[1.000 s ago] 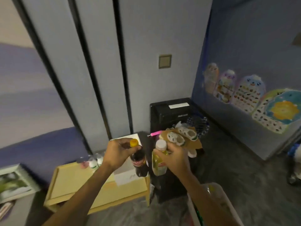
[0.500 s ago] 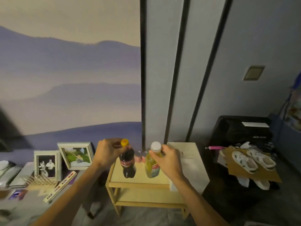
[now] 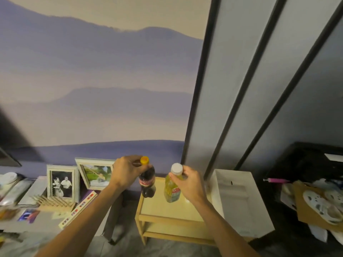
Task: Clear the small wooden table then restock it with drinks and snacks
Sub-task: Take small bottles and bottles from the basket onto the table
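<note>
1. Over the small wooden table [image 3: 168, 213], both hands hold bottles by the neck, well apart from each other.
2. Left hand [image 3: 126, 172] is closed around the neck of a cola bottle [image 3: 147, 183] with a yellow cap; the bottle hangs upright at the table's back left corner. Whether its base touches the top, I cannot tell.
3. Right hand [image 3: 189, 182] grips a yellow bottle [image 3: 171, 190] just under its white cap, fingers wrapped on the neck. It stands upright toward the back of the table, just beside the cola; contact with the top is unclear too.
4. A lower shelf shows beneath the tabletop.
5. A white box [image 3: 239, 199] sits against the table's right side.
6. To the left, two photo frames [image 3: 62, 182] lean against the wall on a low surface, with a wooden rack [image 3: 53, 202] and a long strip in front of them.
7. At far right, pale shoes [image 3: 323, 204] lie on cardboard [image 3: 304, 210], near a black unit [image 3: 306, 162].
8. Behind everything, the wall shows a mountain mural [image 3: 92, 80], with grey panels to the right.
</note>
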Demonstrator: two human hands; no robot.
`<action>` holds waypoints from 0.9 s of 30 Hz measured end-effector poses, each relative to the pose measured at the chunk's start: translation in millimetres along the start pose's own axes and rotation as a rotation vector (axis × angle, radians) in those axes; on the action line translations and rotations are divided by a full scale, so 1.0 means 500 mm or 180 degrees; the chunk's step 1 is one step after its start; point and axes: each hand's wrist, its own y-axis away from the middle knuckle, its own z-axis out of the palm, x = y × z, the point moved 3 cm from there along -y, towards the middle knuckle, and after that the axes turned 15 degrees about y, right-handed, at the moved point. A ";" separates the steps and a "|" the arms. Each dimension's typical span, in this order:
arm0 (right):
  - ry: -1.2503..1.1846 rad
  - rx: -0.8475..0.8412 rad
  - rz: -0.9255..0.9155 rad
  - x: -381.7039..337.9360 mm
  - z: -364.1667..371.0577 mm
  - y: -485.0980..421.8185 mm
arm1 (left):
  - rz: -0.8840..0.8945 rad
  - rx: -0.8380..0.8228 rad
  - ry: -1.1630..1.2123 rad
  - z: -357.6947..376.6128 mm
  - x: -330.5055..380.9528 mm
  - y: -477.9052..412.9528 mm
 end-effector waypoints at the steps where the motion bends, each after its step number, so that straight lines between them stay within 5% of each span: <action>1: -0.0050 -0.0060 0.0024 0.007 0.019 -0.022 | -0.0056 -0.0018 0.0004 0.007 -0.013 -0.018; 11: -0.0095 -0.0334 0.0453 0.116 0.226 -0.209 | -0.0575 -0.0218 -0.0238 0.081 -0.195 -0.168; 27: 0.0149 -0.0267 0.0856 0.188 0.421 -0.238 | -0.0758 -0.0461 -0.0271 0.158 -0.425 -0.239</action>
